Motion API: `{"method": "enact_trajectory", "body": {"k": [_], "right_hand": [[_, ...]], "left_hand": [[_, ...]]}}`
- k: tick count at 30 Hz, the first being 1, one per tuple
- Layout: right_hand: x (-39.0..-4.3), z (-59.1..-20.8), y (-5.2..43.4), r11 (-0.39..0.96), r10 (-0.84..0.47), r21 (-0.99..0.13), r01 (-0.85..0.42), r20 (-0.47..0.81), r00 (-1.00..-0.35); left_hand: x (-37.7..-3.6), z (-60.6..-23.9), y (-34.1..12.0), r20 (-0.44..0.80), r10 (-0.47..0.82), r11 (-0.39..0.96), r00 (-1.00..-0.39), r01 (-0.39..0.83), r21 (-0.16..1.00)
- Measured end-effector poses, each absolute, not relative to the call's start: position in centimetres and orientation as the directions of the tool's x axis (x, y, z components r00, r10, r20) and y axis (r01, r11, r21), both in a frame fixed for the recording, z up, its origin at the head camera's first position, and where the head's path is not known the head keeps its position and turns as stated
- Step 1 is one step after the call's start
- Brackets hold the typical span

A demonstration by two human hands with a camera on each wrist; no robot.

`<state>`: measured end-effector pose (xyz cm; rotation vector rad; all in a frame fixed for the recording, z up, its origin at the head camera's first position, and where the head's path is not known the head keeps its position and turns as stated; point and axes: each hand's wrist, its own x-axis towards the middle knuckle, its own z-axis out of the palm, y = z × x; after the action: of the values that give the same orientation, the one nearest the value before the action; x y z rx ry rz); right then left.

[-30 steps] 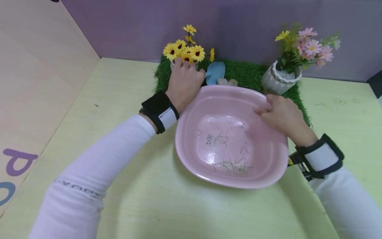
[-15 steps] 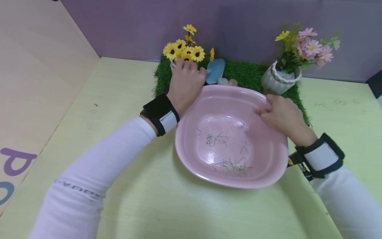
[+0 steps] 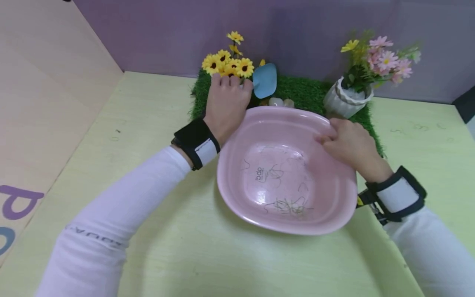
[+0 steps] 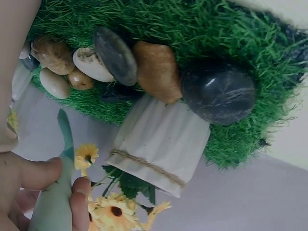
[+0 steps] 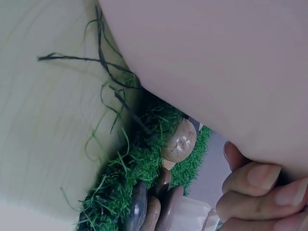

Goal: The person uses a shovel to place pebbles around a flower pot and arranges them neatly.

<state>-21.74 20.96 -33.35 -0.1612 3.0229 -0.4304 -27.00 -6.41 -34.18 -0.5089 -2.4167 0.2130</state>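
My left hand (image 3: pixel 227 101) is closed around a small blue scoop (image 3: pixel 265 80), pinching its handle between thumb and fingers, and the blade stands up just beside the yellow flowers (image 3: pixel 230 64) in their white pot (image 4: pixel 159 144). I think the scoop is held upright so it does not catch the petals. My right hand (image 3: pixel 350 142) grips the far rim of the pink basin (image 3: pixel 285 169), fingers curled under the edge, probably to keep it from sliding on the table (image 3: pixel 156 243). The basin partly lies over the green grass mat (image 3: pixel 300 90). Smooth pebbles (image 4: pixel 120 62) rest on the mat between the two flower pots, near the scoop.
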Motion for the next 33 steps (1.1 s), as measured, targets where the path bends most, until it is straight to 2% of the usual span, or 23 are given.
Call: {"method": "enact_trajectory", "body": {"k": [5, 11, 17, 22, 28, 33], "right_hand": [[-21.7, -33.2, 20.8, 0.959, -0.108, -0.27, -0.086, -0.07, -0.992], [-21.8, -33.1, 20.7, 0.959, -0.109, -0.27, -0.086, -0.069, -0.992], [-21.9, -33.1, 20.7, 0.961, -0.104, -0.263, -0.082, -0.071, -0.992], [-21.8, -33.2, 20.7, 0.961, -0.098, -0.267, -0.07, -0.091, -0.991], [-21.8, -33.3, 20.8, 0.961, -0.096, -0.268, -0.068, -0.093, -0.991], [-21.8, -33.2, 20.9, 0.961, -0.101, -0.265, -0.074, -0.091, -0.991]], "left_hand": [[-27.0, -34.1, -6.8, 0.594, 0.405, 0.914, -0.695, 0.33, -0.237], [-26.8, -33.8, -6.6, 0.547, 0.424, 0.905, -0.722, 0.365, -0.221], [-26.8, -33.3, -6.4, 0.607, 0.413, 0.905, -0.679, 0.38, -0.19], [-26.9, -32.3, -6.5, 0.656, 0.369, 0.909, -0.659, 0.404, -0.105], [-27.1, -31.2, -7.0, 0.687, 0.31, 0.916, -0.657, 0.399, -0.031], [-27.1, -30.5, -7.7, 0.675, 0.271, 0.923, -0.686, 0.385, 0.021]]}}
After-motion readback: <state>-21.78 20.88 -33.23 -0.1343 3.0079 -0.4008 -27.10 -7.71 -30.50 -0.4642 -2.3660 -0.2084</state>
